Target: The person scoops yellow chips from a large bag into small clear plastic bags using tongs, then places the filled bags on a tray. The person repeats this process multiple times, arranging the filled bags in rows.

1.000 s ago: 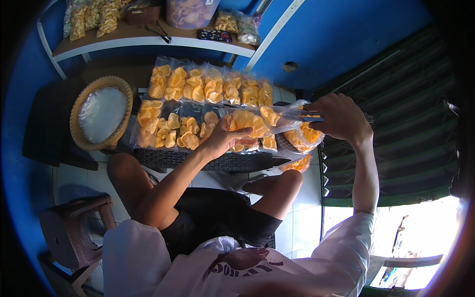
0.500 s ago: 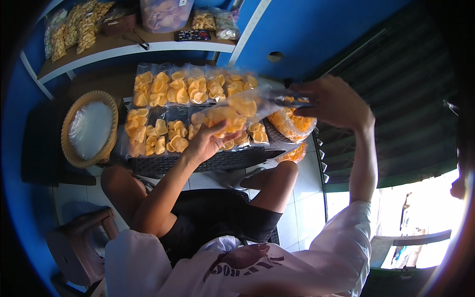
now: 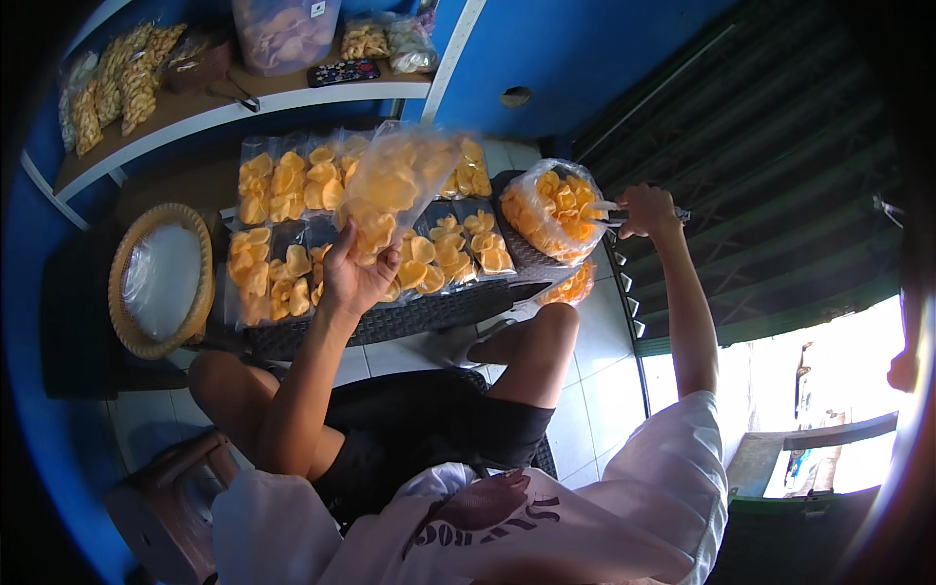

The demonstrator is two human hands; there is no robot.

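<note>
My left hand (image 3: 353,281) is closed on the lower part of a clear plastic bag (image 3: 392,180) with orange-yellow crackers in it. The bag tilts up and away, its upper end blurred, above two rows of filled cracker bags (image 3: 285,185). Off to the right, my right hand (image 3: 647,211) grips a pair of tongs (image 3: 606,208). Their tips touch or reach just into the crackers of a large open clear bag (image 3: 539,234). Whether a cracker sits between the tips, I cannot tell.
A wicker basket (image 3: 119,292) with clear plastic bags stands at the left. Under the large bag lies another bag of crackers (image 3: 570,285). Behind, a shelf (image 3: 292,95) carries snack bags, a plastic tub (image 3: 285,39) and a patterned phone (image 3: 343,72). A brown stool (image 3: 156,507) stands lower left.
My right hand with the tongs has gone from the small bag's mouth down to the large cracker bag at the right. The held bag has swung more upright, and the whole view has shifted slightly.
</note>
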